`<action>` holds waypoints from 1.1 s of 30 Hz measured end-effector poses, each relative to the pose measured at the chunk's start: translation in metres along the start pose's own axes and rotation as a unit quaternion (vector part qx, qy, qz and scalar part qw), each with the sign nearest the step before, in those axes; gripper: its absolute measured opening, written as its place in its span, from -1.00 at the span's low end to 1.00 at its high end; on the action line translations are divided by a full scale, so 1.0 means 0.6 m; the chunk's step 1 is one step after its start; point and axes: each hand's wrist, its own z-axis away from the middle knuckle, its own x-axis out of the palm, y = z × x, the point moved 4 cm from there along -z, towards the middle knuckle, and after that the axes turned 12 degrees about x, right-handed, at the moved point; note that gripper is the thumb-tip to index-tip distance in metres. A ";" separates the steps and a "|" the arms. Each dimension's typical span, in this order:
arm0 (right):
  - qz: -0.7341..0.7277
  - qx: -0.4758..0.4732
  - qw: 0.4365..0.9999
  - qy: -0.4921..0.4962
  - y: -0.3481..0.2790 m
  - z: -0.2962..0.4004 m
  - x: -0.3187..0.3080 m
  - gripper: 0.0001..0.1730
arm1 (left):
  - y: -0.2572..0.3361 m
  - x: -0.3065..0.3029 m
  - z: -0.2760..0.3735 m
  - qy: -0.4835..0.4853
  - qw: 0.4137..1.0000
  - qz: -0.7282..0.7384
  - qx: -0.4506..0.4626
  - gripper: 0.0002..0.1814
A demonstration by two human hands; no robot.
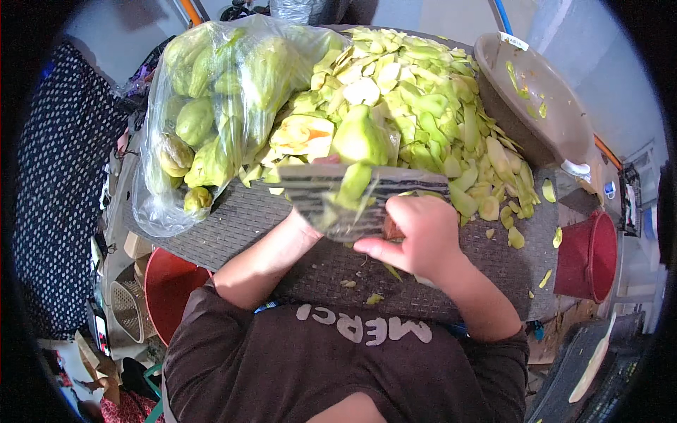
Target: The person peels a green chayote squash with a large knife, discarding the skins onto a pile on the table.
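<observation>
My right hand [426, 232] grips the handle of a broad cleaver [312, 187], its blade lying crosswise over my left hand. A strip of green peel [355, 182] shows against the blade. Just beyond it stands a partly peeled green fruit, apparently a papaya [360, 135]. My left hand [309, 224] reaches under the blade to the fruit's base; most of its fingers are hidden, with a fingertip showing beside the fruit. A cut piece with orange flesh [301, 135] lies left of the fruit. Behind spreads a large heap of pale green peelings and slices [423, 100].
A clear plastic bag [222, 106] of whole green fruits sits at the table's left. A tilted brown basin [550, 106] stands at the back right. Scraps dot the dark woven tabletop [328, 280]. Red buckets [584, 259] flank the table, with a perforated basket [127, 306] at left.
</observation>
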 end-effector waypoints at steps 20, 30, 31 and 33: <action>0.035 -0.048 0.996 0.063 0.007 -0.001 0.019 -0.34 | 0.014 0.010 0.000 0.070 0.976 -0.147 0.142 -0.27; -0.007 0.292 0.948 0.125 0.137 -0.032 -0.061 -0.38 | 0.004 0.036 0.005 0.035 0.941 -0.282 0.184 -0.25; -0.036 0.247 0.962 0.110 0.112 -0.029 -0.060 -0.38 | 0.003 0.034 0.005 0.044 0.939 -0.287 0.182 -0.26; -0.068 0.132 0.985 0.089 0.062 -0.016 -0.038 -0.38 | -0.004 0.031 0.005 0.061 0.936 -0.299 0.176 -0.29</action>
